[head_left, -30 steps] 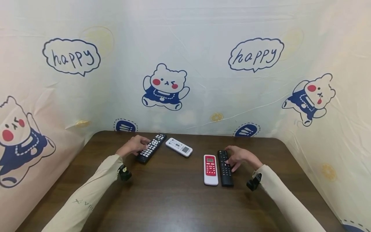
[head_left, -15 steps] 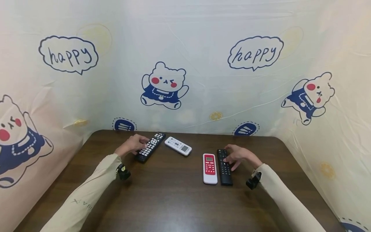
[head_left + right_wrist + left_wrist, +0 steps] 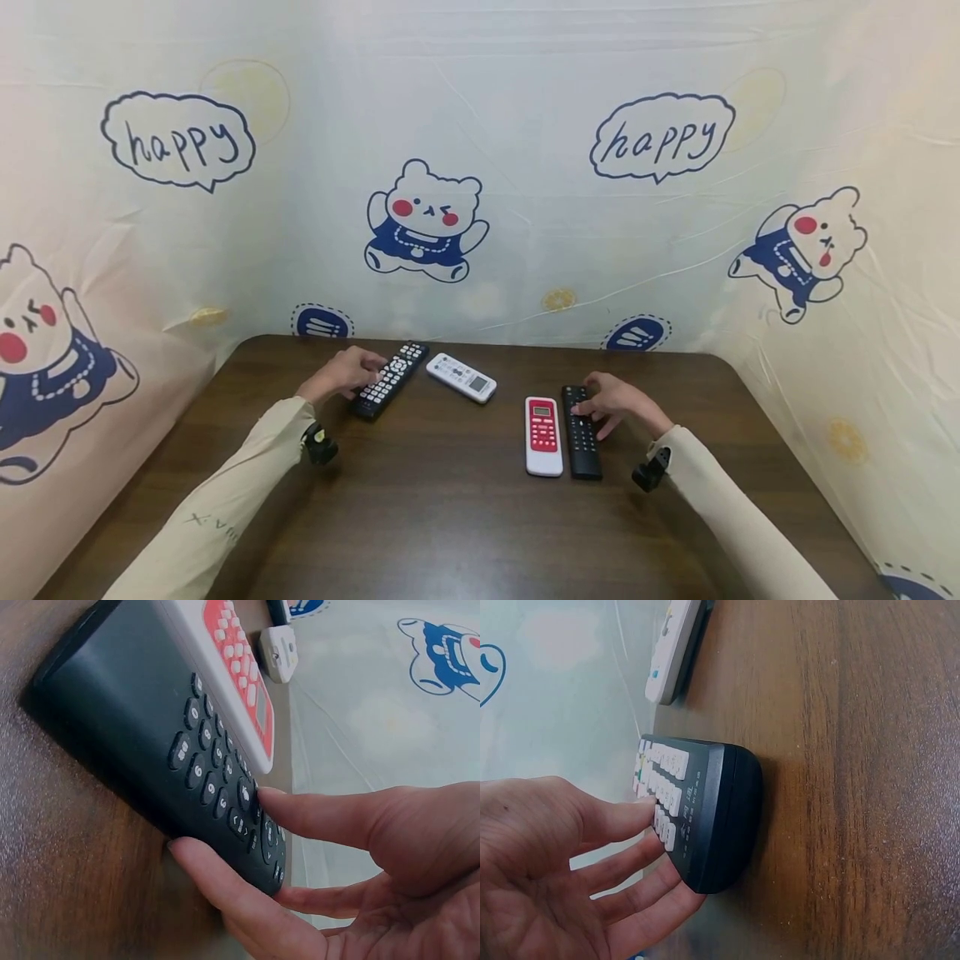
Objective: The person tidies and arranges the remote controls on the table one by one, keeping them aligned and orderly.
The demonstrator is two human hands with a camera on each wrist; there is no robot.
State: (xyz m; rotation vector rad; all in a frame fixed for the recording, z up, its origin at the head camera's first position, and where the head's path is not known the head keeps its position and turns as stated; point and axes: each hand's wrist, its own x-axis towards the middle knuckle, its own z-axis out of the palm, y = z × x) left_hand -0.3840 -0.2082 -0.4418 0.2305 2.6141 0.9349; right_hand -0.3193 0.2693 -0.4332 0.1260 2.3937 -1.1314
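Observation:
A black remote control with white buttons [image 3: 392, 379] lies slanted at the table's back left. My left hand [image 3: 347, 374] grips its left side. In the left wrist view the thumb [image 3: 619, 819] rests on the white buttons and the other fingers reach along the side edge. Right of centre lies an all-black remote control [image 3: 582, 442], held by my right hand [image 3: 617, 402]. The right wrist view has the thumb [image 3: 322, 817] on its buttons and a finger along the near side edge, down by the table. The remotes' undersides are hidden.
A white remote control [image 3: 461, 377] lies between the hands at the back. Beside the all-black remote is a red and white remote control [image 3: 543, 435]. The brown wooden table [image 3: 435, 517] ends at a printed curtain [image 3: 525, 167] behind and at the sides.
My right thumb has slid slightly left and up across the all-black remote. The left hand keeps its place on its remote. The view has shifted a little.

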